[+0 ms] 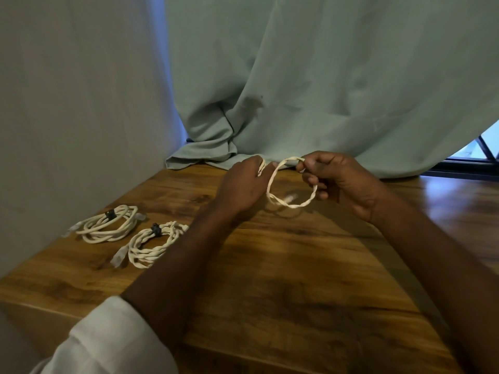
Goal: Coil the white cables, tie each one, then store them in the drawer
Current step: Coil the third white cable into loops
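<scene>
Both hands hold a white twisted cable (294,205) above the far middle of the wooden table (270,265). My left hand (244,184) grips several gathered turns of it near its fingertips. My right hand (337,179) pinches the top of a loop that hangs between the hands. A blurred plug end shows inside the loop. Two coiled white cables lie at the left of the table: a smooth coil (108,224) and a twisted coil (154,244), each bound with a dark tie. No drawer is in view.
A pale green curtain (310,90) hangs behind the table and bunches onto its far edge. A grey wall (67,103) runs along the left side. A window frame (483,149) shows at the far right. A white sleeve (108,341) covers my left upper arm.
</scene>
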`<state>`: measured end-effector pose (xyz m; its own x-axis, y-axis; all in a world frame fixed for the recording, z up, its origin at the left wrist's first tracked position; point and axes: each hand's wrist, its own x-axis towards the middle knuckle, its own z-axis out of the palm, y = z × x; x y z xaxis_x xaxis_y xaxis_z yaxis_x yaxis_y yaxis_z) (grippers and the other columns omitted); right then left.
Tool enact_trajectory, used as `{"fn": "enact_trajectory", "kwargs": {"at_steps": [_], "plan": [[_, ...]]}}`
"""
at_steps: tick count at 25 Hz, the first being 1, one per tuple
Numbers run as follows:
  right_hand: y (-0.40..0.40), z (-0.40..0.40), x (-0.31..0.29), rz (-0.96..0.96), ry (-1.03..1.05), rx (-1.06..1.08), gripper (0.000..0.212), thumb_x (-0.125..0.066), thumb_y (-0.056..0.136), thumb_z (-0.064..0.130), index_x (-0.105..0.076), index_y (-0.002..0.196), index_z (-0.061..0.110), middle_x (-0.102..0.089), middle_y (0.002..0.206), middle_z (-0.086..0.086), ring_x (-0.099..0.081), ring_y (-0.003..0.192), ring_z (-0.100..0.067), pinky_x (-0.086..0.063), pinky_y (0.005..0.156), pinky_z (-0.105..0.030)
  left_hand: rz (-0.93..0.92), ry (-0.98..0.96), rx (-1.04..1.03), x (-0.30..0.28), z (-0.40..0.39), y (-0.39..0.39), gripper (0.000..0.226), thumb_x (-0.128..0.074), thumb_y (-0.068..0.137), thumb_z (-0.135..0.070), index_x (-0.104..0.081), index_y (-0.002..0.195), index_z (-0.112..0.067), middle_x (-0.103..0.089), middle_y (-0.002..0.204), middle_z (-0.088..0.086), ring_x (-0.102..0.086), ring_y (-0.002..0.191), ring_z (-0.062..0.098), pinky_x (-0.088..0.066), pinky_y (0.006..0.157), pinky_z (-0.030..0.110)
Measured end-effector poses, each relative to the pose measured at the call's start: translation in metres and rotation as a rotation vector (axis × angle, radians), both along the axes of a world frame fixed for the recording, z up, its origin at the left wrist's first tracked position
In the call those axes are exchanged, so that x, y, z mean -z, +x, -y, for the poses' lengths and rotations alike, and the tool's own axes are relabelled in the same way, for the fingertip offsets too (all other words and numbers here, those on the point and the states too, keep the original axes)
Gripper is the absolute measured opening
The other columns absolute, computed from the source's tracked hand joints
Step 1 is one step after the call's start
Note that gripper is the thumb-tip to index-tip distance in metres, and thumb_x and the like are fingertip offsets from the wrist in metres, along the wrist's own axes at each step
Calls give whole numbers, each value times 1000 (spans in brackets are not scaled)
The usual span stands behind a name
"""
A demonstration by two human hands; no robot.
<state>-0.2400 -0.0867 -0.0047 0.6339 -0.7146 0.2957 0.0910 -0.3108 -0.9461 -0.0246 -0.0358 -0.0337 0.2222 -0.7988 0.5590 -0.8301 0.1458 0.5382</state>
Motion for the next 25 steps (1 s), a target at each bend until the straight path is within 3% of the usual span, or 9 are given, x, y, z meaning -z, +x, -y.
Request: {"fn": "enact_trajectory", "kwargs": {"at_steps": [5, 7, 10, 14, 17, 20, 22, 23, 25], "plan": [[3, 11, 3, 233, 30, 359, 21, -56, 106, 12, -75, 95, 13, -62, 80, 0, -51, 59, -9, -49, 54, -25, -206, 162, 270, -9, -15, -16, 64, -47, 104, -63, -58, 58, -20, -47, 51, -2, -41, 45, 13, -35, 57, 33], [4, 12, 2, 333, 208, 347, 22, -51, 107, 11, -70, 97, 11, -60, 79, 0, -50, 54, -6, -51, 53, -22, -265, 274, 390, -11, -24, -22, 71, -41, 103, -68, -66, 61, -17, -47, 52, 3, -39, 46, 17, -34, 53, 29], [1, 14, -4, 591, 574, 209, 23, -41, 106, 2, -60, 94, 9, -60, 74, -4, -51, 53, -9, -53, 52, -23, -346, 376, 515, -12, -28, -25, 73, -43, 99, -71, -56, 62, -9, -43, 49, 4, -35, 42, 19, -32, 47, 25], [-4, 18, -6, 746, 794, 155, 12, -45, 103, -3, -55, 100, 0, -65, 74, -12, -63, 52, -16, -60, 57, -28, -366, 400, 669, -9, -22, -21, 36, -63, 104, -34, -61, 88, -1, -41, 53, 8, -31, 42, 18, -25, 46, 31], [-3, 21, -2, 678, 825, 259, 10, -49, 100, -4, -56, 108, -3, -66, 80, -14, -60, 59, -14, -58, 52, -26, -486, 345, 716, -11, -22, -24, 40, -54, 108, -26, -58, 84, 6, -35, 52, 7, -28, 41, 18, -24, 50, 36], [-2, 21, 3, 264, 550, 479, 19, -63, 98, 5, -60, 115, -3, -69, 80, -13, -57, 58, -13, -56, 50, -27, -687, 320, 856, -17, -22, -23, 37, -42, 112, -25, -52, 84, -4, -29, 52, 5, -29, 42, 18, -18, 56, 44], [1, 20, 11, -184, 51, 715, 30, -75, 89, 11, -62, 116, 9, -69, 83, -7, -63, 66, -18, -55, 61, -32, -834, 343, 939, -18, -18, -20, 35, -37, 113, -28, -49, 86, -10, -31, 51, -1, -30, 42, 16, -16, 57, 42], [4, 17, 14, -300, -222, 792, 31, -76, 86, 10, -64, 114, 16, -68, 88, -4, -65, 75, -18, -53, 67, -33, -877, 354, 957, -17, -16, -17, 36, -37, 113, -32, -49, 87, -10, -31, 51, -3, -29, 41, 14, -20, 54, 36], [9, 8, 13, -202, -578, 765, 32, -71, 87, 4, -67, 112, 22, -66, 105, -1, -64, 93, -15, -53, 78, -31, -891, 376, 965, -15, -13, -14, 38, -40, 113, -38, -51, 88, -11, -29, 52, -5, -27, 41, 11, -30, 49, 28]]}}
